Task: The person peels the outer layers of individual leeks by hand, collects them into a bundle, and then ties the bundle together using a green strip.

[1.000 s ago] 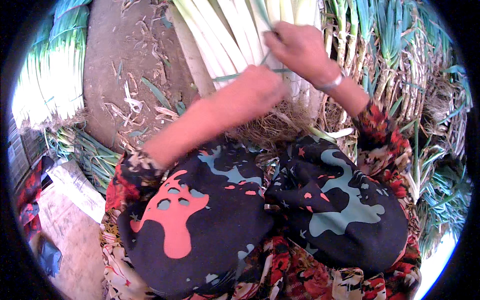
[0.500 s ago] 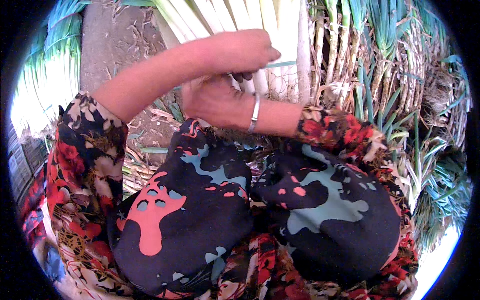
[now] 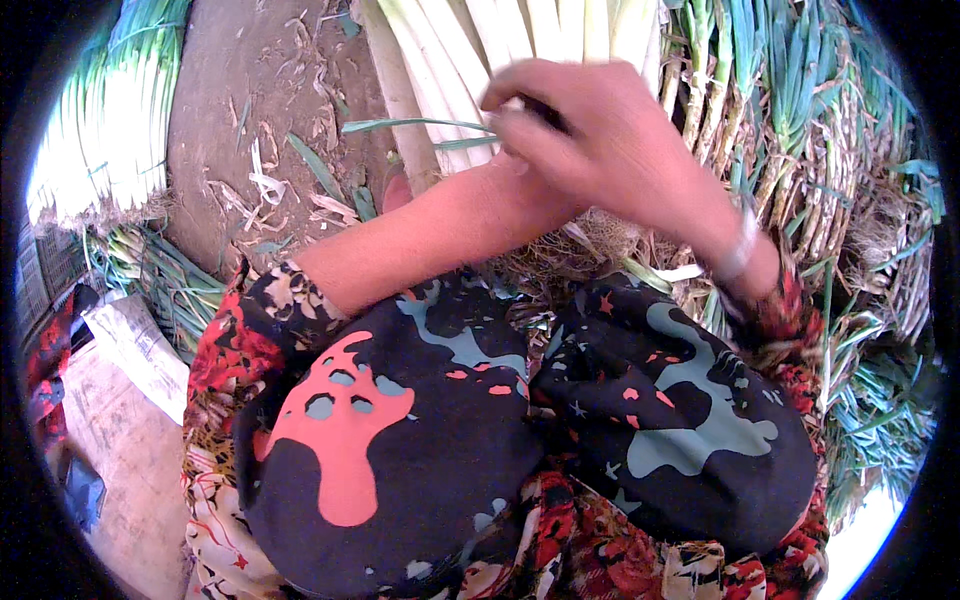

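Observation:
A bundle of thick white-stalked green onions (image 3: 440,75) lies in front of me, its roots (image 3: 590,235) toward my knees. My right hand (image 3: 610,125), with a silver bangle at the wrist, is over the stalks with its fingers curled in. A narrow green leaf strip (image 3: 410,124) runs out leftward from those fingertips and seems pinched there. Crossing under it from the left is my left forearm; my left hand (image 3: 535,185) lies beneath the right one, its fingers hidden. Both hands are close against the bundle's root end.
Rows of untrimmed green onions (image 3: 800,130) with dry stems lie to the right. At the far left stands a tied bundle of clean green onions (image 3: 125,120). Peeled scraps (image 3: 330,205) litter the brown ground (image 3: 215,150). My patterned trouser knees (image 3: 400,480) are in front.
My hands have swapped levels: the right, earlier beneath and to the left, is now over the left. The leaf strip now sticks out leftward. The view has shifted left.

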Action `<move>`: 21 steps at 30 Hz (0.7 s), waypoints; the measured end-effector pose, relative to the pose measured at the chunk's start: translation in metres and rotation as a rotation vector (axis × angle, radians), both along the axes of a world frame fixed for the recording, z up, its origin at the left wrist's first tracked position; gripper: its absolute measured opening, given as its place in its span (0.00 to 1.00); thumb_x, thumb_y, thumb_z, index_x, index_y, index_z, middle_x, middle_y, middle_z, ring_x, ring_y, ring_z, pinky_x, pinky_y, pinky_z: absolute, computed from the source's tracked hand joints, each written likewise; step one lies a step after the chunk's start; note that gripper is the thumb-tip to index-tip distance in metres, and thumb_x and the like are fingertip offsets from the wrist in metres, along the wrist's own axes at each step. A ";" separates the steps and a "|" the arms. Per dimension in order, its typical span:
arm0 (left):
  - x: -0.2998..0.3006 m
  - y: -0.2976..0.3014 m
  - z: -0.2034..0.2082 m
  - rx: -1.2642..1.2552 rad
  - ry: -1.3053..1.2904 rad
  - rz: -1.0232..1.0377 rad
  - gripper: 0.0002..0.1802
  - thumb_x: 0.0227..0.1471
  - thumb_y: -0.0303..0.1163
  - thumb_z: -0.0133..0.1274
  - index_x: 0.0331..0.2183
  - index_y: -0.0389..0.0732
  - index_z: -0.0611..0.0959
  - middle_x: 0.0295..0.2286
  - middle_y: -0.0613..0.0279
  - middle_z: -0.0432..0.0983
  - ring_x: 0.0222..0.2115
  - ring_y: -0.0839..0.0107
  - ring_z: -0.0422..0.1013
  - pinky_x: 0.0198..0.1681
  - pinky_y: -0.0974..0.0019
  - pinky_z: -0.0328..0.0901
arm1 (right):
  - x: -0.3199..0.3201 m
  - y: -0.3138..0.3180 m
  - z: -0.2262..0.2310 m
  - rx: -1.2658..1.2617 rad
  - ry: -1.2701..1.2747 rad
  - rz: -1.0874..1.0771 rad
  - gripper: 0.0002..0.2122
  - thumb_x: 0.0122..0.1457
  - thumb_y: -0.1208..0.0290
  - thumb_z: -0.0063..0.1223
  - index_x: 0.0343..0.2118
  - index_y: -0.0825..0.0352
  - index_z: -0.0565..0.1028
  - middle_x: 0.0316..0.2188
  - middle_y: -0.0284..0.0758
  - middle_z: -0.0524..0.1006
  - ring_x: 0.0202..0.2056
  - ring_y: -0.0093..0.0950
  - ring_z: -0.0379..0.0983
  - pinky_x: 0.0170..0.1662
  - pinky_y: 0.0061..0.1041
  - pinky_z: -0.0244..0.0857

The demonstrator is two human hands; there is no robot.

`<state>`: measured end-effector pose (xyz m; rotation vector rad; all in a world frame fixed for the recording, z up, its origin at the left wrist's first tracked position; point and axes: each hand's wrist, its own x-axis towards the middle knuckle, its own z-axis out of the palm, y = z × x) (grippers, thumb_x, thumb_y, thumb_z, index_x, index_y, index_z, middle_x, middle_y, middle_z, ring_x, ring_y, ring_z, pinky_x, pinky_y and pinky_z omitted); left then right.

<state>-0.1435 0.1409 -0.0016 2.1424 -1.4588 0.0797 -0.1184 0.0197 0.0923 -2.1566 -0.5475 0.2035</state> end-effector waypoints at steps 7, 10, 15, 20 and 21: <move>0.004 -0.013 0.014 0.481 0.149 -0.132 0.08 0.42 0.25 0.42 0.26 0.36 0.76 0.26 0.51 0.72 0.33 0.60 0.68 0.37 0.58 0.63 | 0.038 0.024 -0.054 -0.365 -0.174 0.190 0.11 0.46 0.65 0.50 0.26 0.69 0.76 0.23 0.42 0.75 0.26 0.38 0.73 0.30 0.31 0.66; 0.007 -0.003 0.036 0.486 0.053 -0.041 0.08 0.44 0.28 0.43 0.26 0.36 0.75 0.24 0.52 0.71 0.32 0.60 0.68 0.34 0.61 0.64 | 0.023 -0.011 -0.055 0.108 0.112 -0.244 0.09 0.46 0.67 0.50 0.26 0.67 0.77 0.22 0.40 0.76 0.24 0.31 0.73 0.28 0.29 0.65; 0.015 0.010 0.050 -0.071 1.008 0.550 0.19 0.53 0.39 0.41 0.20 0.35 0.73 0.18 0.60 0.69 0.21 0.69 0.64 0.27 0.67 0.60 | -0.020 -0.067 -0.074 1.293 0.914 -0.789 0.08 0.54 0.74 0.47 0.33 0.73 0.71 0.27 0.36 0.74 0.20 0.17 0.62 0.23 0.13 0.56; 0.030 0.004 0.042 -0.203 1.101 0.672 0.24 0.54 0.45 0.41 0.20 0.33 0.74 0.13 0.67 0.64 0.16 0.78 0.58 0.21 0.73 0.55 | -0.076 -0.054 -0.058 1.057 1.113 -0.818 0.07 0.52 0.71 0.51 0.27 0.69 0.72 0.20 0.30 0.71 0.15 0.15 0.56 0.18 0.15 0.52; 0.031 0.003 0.040 -0.187 1.076 0.653 0.24 0.54 0.45 0.41 0.20 0.33 0.74 0.13 0.67 0.64 0.16 0.79 0.58 0.21 0.73 0.55 | -0.080 -0.049 -0.058 1.007 1.192 -0.812 0.07 0.51 0.70 0.52 0.26 0.69 0.72 0.19 0.29 0.71 0.13 0.15 0.54 0.17 0.16 0.52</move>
